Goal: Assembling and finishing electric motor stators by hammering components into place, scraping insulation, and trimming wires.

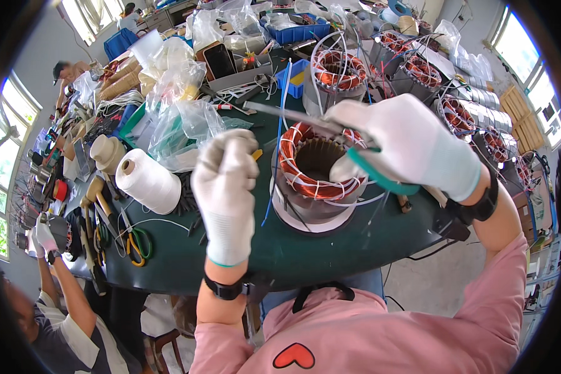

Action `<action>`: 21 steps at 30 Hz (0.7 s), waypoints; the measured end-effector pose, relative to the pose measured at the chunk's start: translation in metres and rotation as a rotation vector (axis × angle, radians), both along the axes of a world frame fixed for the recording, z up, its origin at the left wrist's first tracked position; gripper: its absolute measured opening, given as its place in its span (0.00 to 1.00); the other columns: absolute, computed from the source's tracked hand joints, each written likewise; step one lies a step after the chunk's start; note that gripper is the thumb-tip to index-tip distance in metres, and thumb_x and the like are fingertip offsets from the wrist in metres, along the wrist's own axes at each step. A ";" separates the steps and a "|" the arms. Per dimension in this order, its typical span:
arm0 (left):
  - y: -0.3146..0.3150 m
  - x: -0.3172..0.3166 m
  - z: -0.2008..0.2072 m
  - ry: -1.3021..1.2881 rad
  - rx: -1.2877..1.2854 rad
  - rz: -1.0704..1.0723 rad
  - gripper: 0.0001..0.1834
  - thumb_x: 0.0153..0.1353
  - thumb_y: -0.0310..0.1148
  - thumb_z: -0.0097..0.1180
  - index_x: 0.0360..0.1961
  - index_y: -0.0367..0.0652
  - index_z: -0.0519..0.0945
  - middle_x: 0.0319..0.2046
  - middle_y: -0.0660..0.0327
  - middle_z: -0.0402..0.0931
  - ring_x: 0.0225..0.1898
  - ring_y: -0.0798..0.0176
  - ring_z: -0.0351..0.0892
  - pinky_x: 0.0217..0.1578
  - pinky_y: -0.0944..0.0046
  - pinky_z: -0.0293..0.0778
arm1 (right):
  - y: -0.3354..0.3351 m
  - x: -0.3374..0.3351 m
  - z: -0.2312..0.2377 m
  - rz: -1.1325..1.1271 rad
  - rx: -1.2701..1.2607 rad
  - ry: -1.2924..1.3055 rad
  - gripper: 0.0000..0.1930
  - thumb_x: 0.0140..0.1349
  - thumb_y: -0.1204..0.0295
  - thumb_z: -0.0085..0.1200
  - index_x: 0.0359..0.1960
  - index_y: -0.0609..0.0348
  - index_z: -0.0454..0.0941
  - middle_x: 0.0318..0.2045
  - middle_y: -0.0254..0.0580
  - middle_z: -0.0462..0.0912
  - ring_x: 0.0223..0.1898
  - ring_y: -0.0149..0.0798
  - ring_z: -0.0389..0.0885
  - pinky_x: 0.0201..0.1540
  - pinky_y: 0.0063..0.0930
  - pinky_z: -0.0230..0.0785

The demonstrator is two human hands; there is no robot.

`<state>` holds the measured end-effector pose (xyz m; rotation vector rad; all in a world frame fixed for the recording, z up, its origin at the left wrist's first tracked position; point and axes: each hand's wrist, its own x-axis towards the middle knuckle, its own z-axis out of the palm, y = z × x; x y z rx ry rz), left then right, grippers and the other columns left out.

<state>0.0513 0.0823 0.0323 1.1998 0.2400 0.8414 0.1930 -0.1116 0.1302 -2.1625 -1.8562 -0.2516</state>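
Observation:
In front of me on the table stands a motor stator (pixel 330 215), upright, with a ring of laced copper windings (pixel 293 169) around its open bore. Above its right side my gloved right hand (pixel 405 140) is closed on green-handled scissors (pixel 380 174). Their long grey blades point left across the top of the stator, blurred by motion. To the left of the stator I hold my gloved left hand (pixel 226 187) raised, fingers curled into a fist; what it grips, if anything, is hidden. White and blue lead sleeves (pixel 273 181) rise from the windings.
More wound stators (pixel 340 70) line the back and right. A white thread cone (pixel 148 181), scissors with yellow and green handles (pixel 137 245) and plastic bags (pixel 184 128) lie to the left. A co-worker's gloved hands (pixel 45 237) work at the left edge. The dark green tabletop (pixel 280 262) curves nearby.

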 end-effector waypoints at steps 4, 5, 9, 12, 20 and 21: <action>0.055 0.003 0.048 -0.107 0.307 0.284 0.16 0.74 0.40 0.56 0.50 0.36 0.83 0.29 0.67 0.76 0.29 0.79 0.68 0.29 0.77 0.65 | -0.044 0.015 0.022 -0.119 0.335 0.362 0.38 0.67 0.36 0.52 0.60 0.62 0.75 0.28 0.32 0.75 0.25 0.25 0.64 0.29 0.24 0.60; 0.052 0.024 0.056 -0.007 0.460 0.267 0.16 0.74 0.40 0.56 0.46 0.35 0.83 0.28 0.66 0.77 0.28 0.78 0.70 0.30 0.77 0.64 | -0.050 0.016 0.025 -0.099 0.417 0.393 0.35 0.71 0.40 0.49 0.60 0.62 0.75 0.27 0.27 0.68 0.25 0.23 0.62 0.28 0.22 0.56; 0.093 0.095 0.053 0.336 0.478 -0.277 0.19 0.72 0.44 0.57 0.40 0.36 0.85 0.29 0.66 0.81 0.30 0.75 0.76 0.31 0.76 0.67 | -0.048 -0.004 0.045 -0.286 0.313 0.382 0.17 0.68 0.71 0.50 0.57 0.60 0.77 0.22 0.21 0.65 0.23 0.20 0.62 0.26 0.21 0.55; 0.058 0.110 0.061 0.425 0.481 -0.321 0.15 0.67 0.40 0.64 0.42 0.38 0.86 0.30 0.69 0.83 0.30 0.76 0.76 0.32 0.75 0.69 | -0.044 0.001 0.018 -0.249 0.264 0.015 0.20 0.62 0.57 0.67 0.47 0.57 0.79 0.26 0.50 0.82 0.26 0.52 0.84 0.30 0.41 0.74; 0.010 0.061 0.051 0.157 0.493 -0.254 0.10 0.66 0.26 0.64 0.47 0.35 0.85 0.37 0.65 0.85 0.38 0.75 0.80 0.44 0.72 0.75 | -0.067 0.006 -0.012 -0.339 0.232 -0.076 0.29 0.55 0.47 0.70 0.50 0.56 0.81 0.27 0.44 0.84 0.30 0.49 0.86 0.32 0.37 0.76; 0.011 0.060 0.049 0.111 0.514 -0.263 0.11 0.67 0.28 0.63 0.48 0.35 0.84 0.39 0.64 0.84 0.40 0.73 0.80 0.45 0.71 0.75 | -0.067 0.006 -0.013 -0.347 0.251 -0.039 0.29 0.56 0.47 0.70 0.50 0.55 0.81 0.26 0.44 0.84 0.30 0.49 0.86 0.32 0.37 0.75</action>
